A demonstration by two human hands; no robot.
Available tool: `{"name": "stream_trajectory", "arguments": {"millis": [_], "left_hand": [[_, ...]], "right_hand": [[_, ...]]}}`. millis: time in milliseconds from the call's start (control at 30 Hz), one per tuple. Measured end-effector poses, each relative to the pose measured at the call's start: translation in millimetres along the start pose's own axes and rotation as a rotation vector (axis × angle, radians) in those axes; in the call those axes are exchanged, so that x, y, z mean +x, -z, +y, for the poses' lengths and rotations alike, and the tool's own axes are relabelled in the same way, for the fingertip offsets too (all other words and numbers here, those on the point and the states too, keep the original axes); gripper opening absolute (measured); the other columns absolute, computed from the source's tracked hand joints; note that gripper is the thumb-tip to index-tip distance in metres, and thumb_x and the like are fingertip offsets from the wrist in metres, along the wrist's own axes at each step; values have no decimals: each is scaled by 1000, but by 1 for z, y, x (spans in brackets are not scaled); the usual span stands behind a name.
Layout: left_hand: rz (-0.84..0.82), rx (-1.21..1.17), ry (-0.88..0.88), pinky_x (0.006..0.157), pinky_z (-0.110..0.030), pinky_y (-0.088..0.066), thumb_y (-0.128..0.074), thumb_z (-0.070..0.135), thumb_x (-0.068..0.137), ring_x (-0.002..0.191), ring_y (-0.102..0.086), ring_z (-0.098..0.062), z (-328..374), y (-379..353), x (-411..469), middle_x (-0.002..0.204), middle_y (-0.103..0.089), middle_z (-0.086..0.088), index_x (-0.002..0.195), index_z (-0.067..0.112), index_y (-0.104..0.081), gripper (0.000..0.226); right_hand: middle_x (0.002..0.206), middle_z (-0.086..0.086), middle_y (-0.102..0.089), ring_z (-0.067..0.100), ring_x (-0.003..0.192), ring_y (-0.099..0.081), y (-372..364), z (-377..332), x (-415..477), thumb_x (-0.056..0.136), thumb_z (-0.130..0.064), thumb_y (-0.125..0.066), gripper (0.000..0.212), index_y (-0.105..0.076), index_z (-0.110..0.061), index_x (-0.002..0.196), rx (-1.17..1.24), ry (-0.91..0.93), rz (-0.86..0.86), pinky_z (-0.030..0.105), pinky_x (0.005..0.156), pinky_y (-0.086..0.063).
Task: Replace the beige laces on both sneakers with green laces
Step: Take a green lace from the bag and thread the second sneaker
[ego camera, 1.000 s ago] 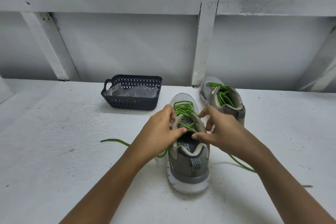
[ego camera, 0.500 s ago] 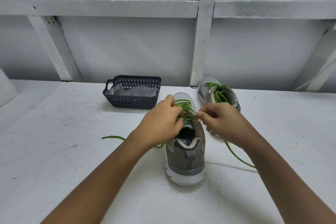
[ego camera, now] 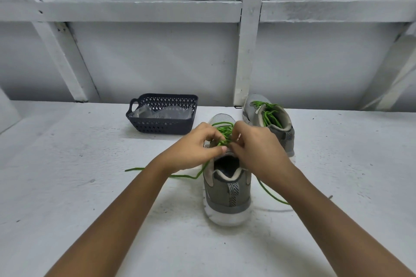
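Observation:
A grey sneaker stands heel toward me in the middle of the white surface, threaded with a green lace. My left hand and my right hand meet above its tongue, each pinching the lace near the top eyelets. One loose lace end trails left across the surface under my left forearm; the other trails right under my right forearm. A second grey sneaker with green laces stands behind to the right. No beige laces are in view.
A dark perforated plastic basket holding clear plastic wrapping sits at the back left. A white wall with beams rises close behind the sneakers. Bare white surface stretches to the left, right and front.
Both hands moved forward from the collar to the top of the lacing and came together there, pinching the green lace. The view tilted slightly down.

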State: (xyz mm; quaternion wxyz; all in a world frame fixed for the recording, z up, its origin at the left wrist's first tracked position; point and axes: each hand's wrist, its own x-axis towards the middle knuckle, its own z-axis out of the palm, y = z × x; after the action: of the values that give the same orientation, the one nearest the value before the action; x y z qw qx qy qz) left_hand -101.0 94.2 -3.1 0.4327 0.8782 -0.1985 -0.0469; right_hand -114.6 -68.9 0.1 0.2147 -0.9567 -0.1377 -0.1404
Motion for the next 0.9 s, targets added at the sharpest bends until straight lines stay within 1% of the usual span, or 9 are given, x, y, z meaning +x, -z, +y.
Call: {"name": "stream_trajectory", "arguments": {"millis": [100, 167, 233, 333, 433, 533, 667, 833, 900], "left_hand": [[136, 72, -97, 74, -9, -34, -61, 18, 90, 86, -47, 0, -2, -5, -1, 90, -50, 12, 88, 22, -57, 6], [228, 164, -157, 80, -25, -35, -60, 17, 90, 85, -47, -6, -5, -10, 0, 85, -50, 14, 88, 22, -57, 7], [329, 316, -218, 79, -31, -29, -60, 18, 90, 88, -46, -9, -8, -14, -2, 82, -47, 16, 91, 21, -59, 3], [434, 460, -325, 75, -31, -26, -62, 17, 88, 88, -50, -14, -14, -18, -4, 86, -51, 13, 94, 16, -64, 6], [439, 485, -383, 76, -32, -29, -60, 17, 86, 86, -52, -16, -14, -20, -4, 89, -58, 5, 92, 14, -64, 8], [421, 486, -404, 76, -32, -27, -57, 20, 85, 85, -50, -13, -15, -20, -3, 88, -59, 5, 91, 15, -65, 10], [409, 434, -417, 77, -30, -27, -58, 23, 85, 87, -49, -11, -19, -18, -4, 91, -61, 6, 92, 16, -66, 12], [440, 321, -409, 74, -29, -30, -61, 24, 83, 87, -48, -5, -23, -20, -2, 88, -64, 7, 90, 16, -67, 12], [459, 279, -404, 74, -28, -33, -63, 23, 83, 85, -48, -2, -24, -21, -2, 86, -63, 9, 89, 16, -67, 11]], "right_hand": [[93, 5, -66, 28, 89, -59, -5, 1, 3, 88, -26, -58, 26, -58, -20, 113, -16, 40, 39, 34, 71, -46], [95, 5, -62, 25, 90, -59, -5, 2, 6, 88, -27, -59, 30, -63, -23, 117, -30, 56, 51, 33, 72, -43], [90, 1, -56, 20, 86, -56, -1, 5, 11, 88, -26, -60, 26, -68, -25, 112, 51, 47, -15, 30, 73, -43], [96, -1, -66, 11, 87, -57, 7, 10, 19, 91, -21, -58, 21, -73, -21, 106, 244, 16, -178, 23, 73, -41], [91, -8, -65, 1, 78, -55, 14, 14, 29, 92, -20, -58, 21, -73, -20, 106, 193, 57, -321, 7, 58, -37], [75, -17, -60, -5, 65, -53, 21, 16, 41, 88, -23, -63, 11, -74, -26, 90, 191, 57, -433, 2, 53, -37], [55, -19, -59, -10, 51, -50, 26, 18, 47, 84, -20, -66, 11, -68, -26, 75, 252, 51, -506, 4, 48, -35], [85, -6, -53, 8, 73, -53, 23, 14, 49, 78, -25, -66, 6, -63, -20, 80, 71, 186, -456, 26, 68, -45], [86, -8, -45, 10, 75, -49, 23, 15, 51, 78, -28, -66, 10, -57, -23, 77, 8, 231, -402, 29, 69, -43]]}}
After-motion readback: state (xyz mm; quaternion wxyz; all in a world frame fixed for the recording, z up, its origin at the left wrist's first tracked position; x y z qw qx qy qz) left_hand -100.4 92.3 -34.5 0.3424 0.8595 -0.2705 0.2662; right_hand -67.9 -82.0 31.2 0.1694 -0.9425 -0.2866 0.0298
